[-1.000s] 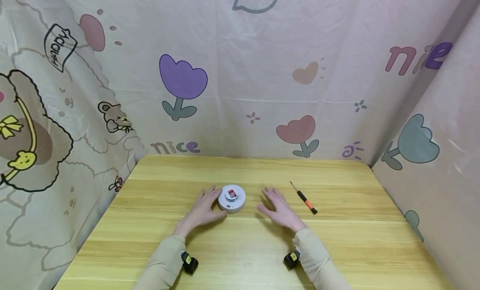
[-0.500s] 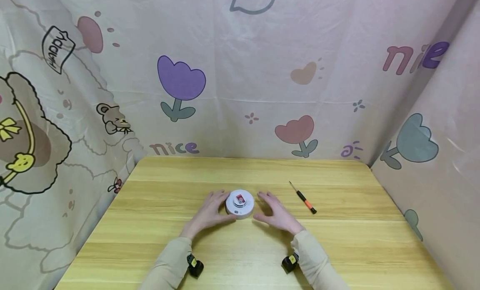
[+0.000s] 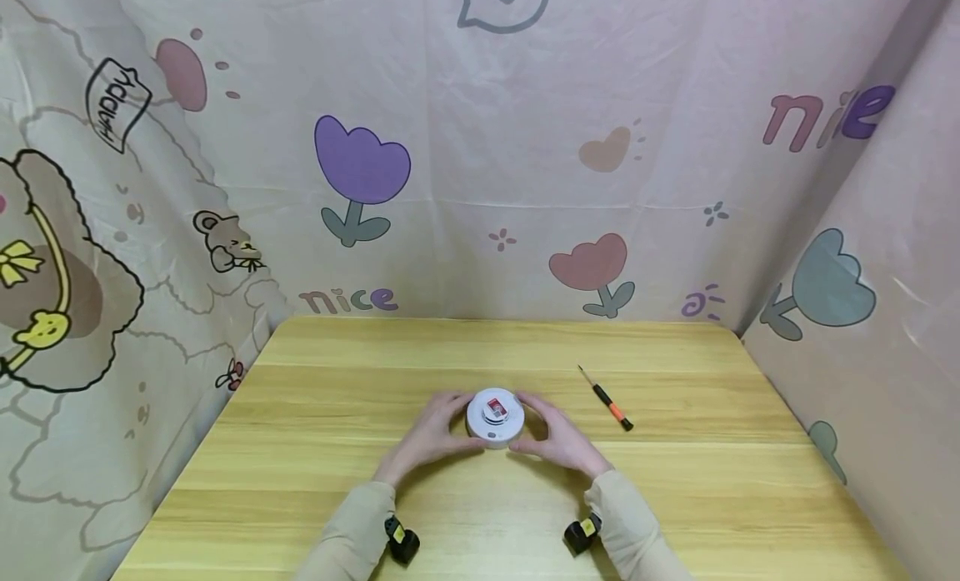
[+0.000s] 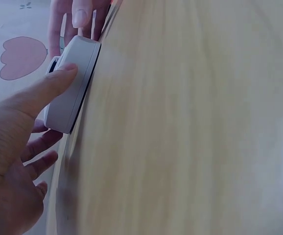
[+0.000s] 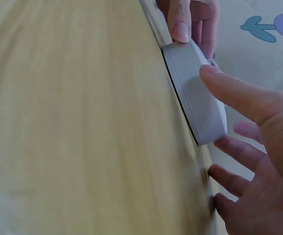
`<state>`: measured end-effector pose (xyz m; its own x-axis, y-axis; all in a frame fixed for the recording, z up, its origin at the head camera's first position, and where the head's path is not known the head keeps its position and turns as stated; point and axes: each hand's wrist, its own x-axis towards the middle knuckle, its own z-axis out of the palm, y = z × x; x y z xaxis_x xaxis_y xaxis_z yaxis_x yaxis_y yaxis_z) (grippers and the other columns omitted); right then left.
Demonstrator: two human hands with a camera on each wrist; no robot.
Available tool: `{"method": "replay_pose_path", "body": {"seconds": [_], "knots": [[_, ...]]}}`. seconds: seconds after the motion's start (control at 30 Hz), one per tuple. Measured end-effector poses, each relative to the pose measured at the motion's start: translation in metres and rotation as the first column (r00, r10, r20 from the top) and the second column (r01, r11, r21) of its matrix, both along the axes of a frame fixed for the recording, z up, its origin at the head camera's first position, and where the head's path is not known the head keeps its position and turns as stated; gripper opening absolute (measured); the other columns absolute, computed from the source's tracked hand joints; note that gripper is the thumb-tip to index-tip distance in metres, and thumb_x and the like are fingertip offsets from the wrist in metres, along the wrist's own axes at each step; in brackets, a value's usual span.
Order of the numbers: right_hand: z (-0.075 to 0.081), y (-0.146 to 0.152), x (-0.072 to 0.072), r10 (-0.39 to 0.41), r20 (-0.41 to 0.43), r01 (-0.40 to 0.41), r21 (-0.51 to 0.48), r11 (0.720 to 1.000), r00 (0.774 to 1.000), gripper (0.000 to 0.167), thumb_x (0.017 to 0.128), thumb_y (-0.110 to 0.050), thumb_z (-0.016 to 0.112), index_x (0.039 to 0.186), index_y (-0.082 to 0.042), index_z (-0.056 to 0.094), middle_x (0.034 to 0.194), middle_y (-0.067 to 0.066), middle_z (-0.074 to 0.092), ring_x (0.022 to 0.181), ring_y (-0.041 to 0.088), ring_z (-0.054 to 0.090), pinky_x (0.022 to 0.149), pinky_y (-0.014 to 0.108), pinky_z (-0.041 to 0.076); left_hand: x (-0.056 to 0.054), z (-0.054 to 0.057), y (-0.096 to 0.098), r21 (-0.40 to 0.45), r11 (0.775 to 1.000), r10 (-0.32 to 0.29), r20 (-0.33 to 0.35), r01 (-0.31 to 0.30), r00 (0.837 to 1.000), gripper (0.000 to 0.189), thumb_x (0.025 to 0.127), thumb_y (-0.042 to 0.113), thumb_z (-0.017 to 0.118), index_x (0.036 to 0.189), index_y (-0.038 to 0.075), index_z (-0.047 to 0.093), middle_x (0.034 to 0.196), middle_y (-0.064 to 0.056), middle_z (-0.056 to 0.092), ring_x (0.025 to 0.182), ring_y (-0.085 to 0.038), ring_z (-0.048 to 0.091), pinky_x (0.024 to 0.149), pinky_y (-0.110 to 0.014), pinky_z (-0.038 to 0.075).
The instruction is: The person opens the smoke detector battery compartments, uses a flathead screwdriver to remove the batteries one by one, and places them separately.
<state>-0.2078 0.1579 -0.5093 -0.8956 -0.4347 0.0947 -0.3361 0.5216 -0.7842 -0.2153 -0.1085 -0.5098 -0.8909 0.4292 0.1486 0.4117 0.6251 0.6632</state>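
Observation:
A round white smoke detector (image 3: 495,431) with a red label on its raised centre lies flat on the wooden table. My left hand (image 3: 435,431) holds its left side, thumb at the near edge and fingers at the far edge. From the other side my right hand (image 3: 558,435) grips it in the same way. Up close in the left wrist view, the left thumb (image 4: 58,78) lies against the detector's side wall. The right wrist view shows the right thumb (image 5: 224,83) on the wall too, with a fingertip at the lower corner.
A small screwdriver (image 3: 609,402) with a black and orange handle lies to the right of the right hand. Patterned curtains (image 3: 480,164) stand behind the table (image 3: 337,373) and along both sides. Each wrist wears a small black camera (image 3: 402,543).
The smoke detector has slid right and nearer to me along with my left hand. My right hand, apart from it before, has come in to its right side and now grips it.

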Motion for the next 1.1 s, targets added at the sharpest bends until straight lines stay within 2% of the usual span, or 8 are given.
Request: {"method": "replay_pose_path", "body": {"seconds": [0.3, 0.53, 0.73, 0.9, 1.1], "knots": [[-0.002, 0.001, 0.001, -0.028, 0.011, 0.029, -0.056, 0.998, 1.000, 0.088, 0.077, -0.023, 0.087, 0.151, -0.006, 0.042, 0.155, 0.017, 0.047, 0.146, 0.040, 0.040, 0.122, 0.064, 0.026, 0.004, 0.000, 0.008, 0.103, 0.995, -0.009, 0.084, 0.000, 0.996, 0.086, 0.075, 0.040, 0.087, 0.146, 0.007, 0.051, 0.150, -0.021, 0.050, 0.141, -0.041, 0.044, 0.118, -0.065, 0.034], [-0.006, 0.001, 0.001, -0.040, -0.026, 0.039, -0.040, 0.998, 0.999, 0.088, 0.075, -0.022, 0.088, 0.149, -0.003, 0.045, 0.152, 0.019, 0.050, 0.143, 0.041, 0.043, 0.122, 0.062, 0.030, 0.004, -0.003, 0.012, 0.152, 0.988, -0.025, 0.160, 0.000, 0.987, 0.088, 0.076, 0.039, 0.088, 0.149, 0.011, 0.047, 0.153, -0.013, 0.050, 0.145, -0.036, 0.043, 0.121, -0.060, 0.033], [-0.006, 0.000, 0.003, -0.047, -0.061, 0.046, -0.004, 0.999, 0.997, 0.084, 0.076, -0.016, 0.087, 0.148, -0.001, 0.046, 0.152, 0.020, 0.049, 0.143, 0.041, 0.043, 0.122, 0.061, 0.031, 0.004, -0.004, 0.015, 0.203, 0.979, -0.043, 0.157, 0.010, 0.987, 0.089, 0.076, 0.034, 0.088, 0.149, 0.006, 0.045, 0.152, -0.017, 0.050, 0.144, -0.037, 0.043, 0.121, -0.059, 0.033], [-0.006, -0.001, 0.004, -0.046, -0.073, 0.047, 0.013, 0.999, 0.996, 0.082, 0.078, -0.014, 0.086, 0.148, -0.001, 0.046, 0.152, 0.021, 0.049, 0.143, 0.042, 0.043, 0.122, 0.060, 0.031, 0.005, -0.006, 0.017, 0.251, 0.968, -0.072, 0.161, 0.030, 0.984, 0.088, 0.077, 0.029, 0.088, 0.149, 0.003, 0.044, 0.152, -0.019, 0.050, 0.142, -0.037, 0.046, 0.121, -0.054, 0.037], [-0.006, -0.002, 0.003, -0.044, -0.087, 0.046, 0.013, 0.999, 0.995, 0.079, 0.079, -0.010, 0.085, 0.148, 0.000, 0.047, 0.152, 0.022, 0.049, 0.142, 0.042, 0.044, 0.121, 0.059, 0.033, 0.004, -0.007, 0.017, 0.268, 0.963, -0.082, 0.167, 0.035, 0.983, 0.086, 0.078, 0.024, 0.088, 0.148, 0.001, 0.044, 0.150, -0.021, 0.051, 0.139, -0.037, 0.051, 0.118, -0.050, 0.041]]}}
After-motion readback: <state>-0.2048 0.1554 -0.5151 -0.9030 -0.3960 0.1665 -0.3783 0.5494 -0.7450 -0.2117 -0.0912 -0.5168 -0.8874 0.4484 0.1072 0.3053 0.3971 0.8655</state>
